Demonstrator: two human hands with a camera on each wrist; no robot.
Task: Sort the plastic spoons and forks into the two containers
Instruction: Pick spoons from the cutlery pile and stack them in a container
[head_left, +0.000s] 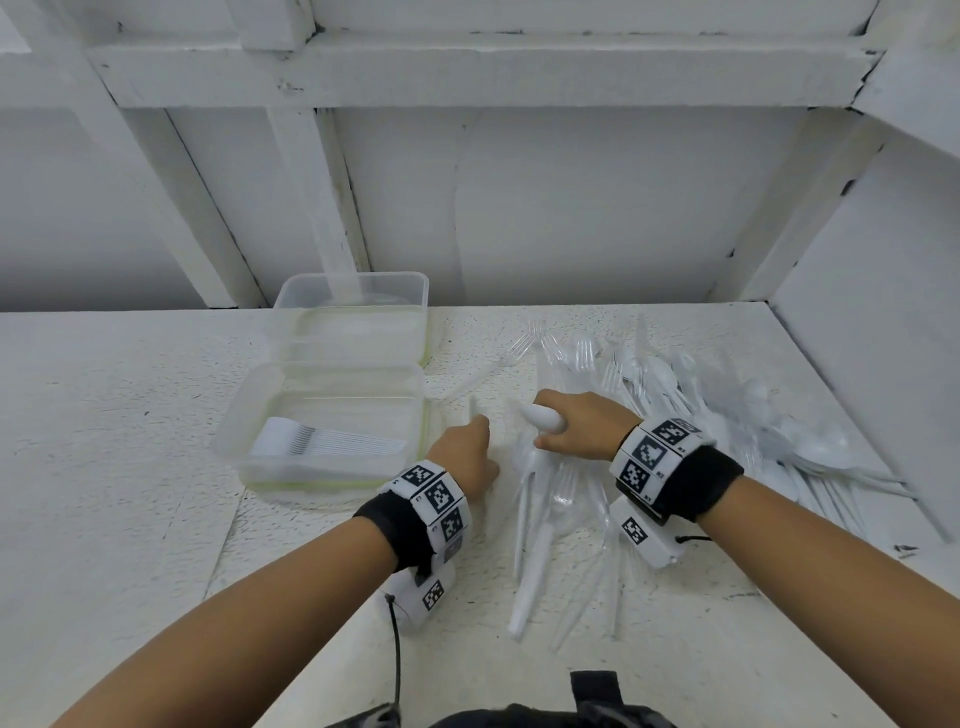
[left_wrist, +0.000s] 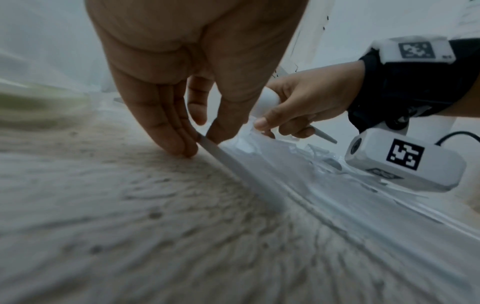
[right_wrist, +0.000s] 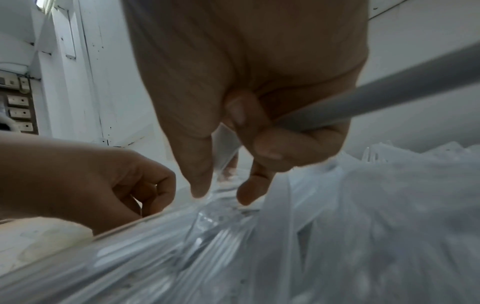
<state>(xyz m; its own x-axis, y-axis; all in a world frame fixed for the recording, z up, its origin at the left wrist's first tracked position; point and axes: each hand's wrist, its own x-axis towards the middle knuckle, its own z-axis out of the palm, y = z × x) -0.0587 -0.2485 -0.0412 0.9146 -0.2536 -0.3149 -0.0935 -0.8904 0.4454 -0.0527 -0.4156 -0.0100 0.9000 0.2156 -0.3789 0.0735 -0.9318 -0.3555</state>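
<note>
My left hand (head_left: 479, 423) pinches the end of a white plastic handle (left_wrist: 233, 164) that lies flat on the table; I cannot tell whether it belongs to a spoon or a fork. My right hand (head_left: 545, 423) grips a white spoon (head_left: 540, 418), whose bowl sticks out toward the left hand and whose handle (right_wrist: 363, 98) runs back through the curled fingers. In the right wrist view, its thumb and forefinger reach down onto clear cutlery (right_wrist: 221, 214). The near clear container (head_left: 244, 415) holds a neat stack of white utensils (head_left: 322, 441). The far container (head_left: 415, 291) looks empty.
A big loose pile of white and clear spoons and forks (head_left: 701, 395) covers the table's right side up to the white wall (head_left: 857, 364). More cutlery (head_left: 550, 519) lies between my wrists. The table (head_left: 104, 441) is white and rough.
</note>
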